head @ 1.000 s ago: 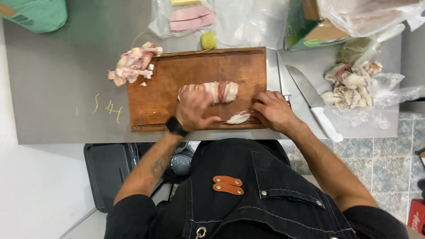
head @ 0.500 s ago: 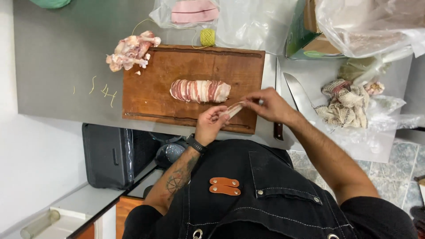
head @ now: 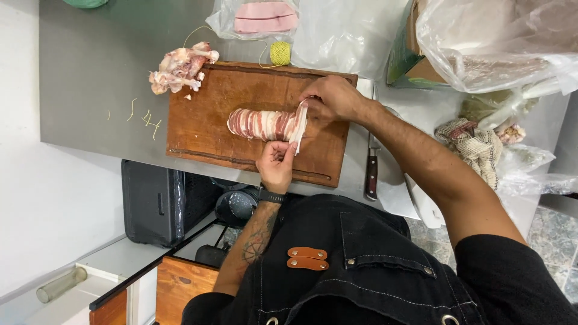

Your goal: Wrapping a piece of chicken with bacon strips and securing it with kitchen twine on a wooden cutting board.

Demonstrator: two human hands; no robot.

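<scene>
Half a second before, both hands had held the bacon strip (head: pixel 298 126) low at the near edge of the wooden cutting board (head: pixel 205 129); by this moment they had carried it up to the right end of the bacon-wrapped roll (head: pixel 265 124), which lay about mid-board. The right hand (head: pixel 330 98) had closed its fingertips on the strip's far end, beyond the roll, while the left hand (head: pixel 276 164) pinched the near end, so the strip stretched taut across the roll's end. Most of the roll already showed overlapping bands of bacon, so the wrapping looked nearly complete, with only this last strip not yet laid down. No string showed around the roll, though a ball of yellow twine (head: pixel 280 53) sat just past the board's far edge. Meat trimmings (head: pixel 179 66) lay at the far left corner, and a knife (head: pixel 371 162) rested just right of the board.
</scene>
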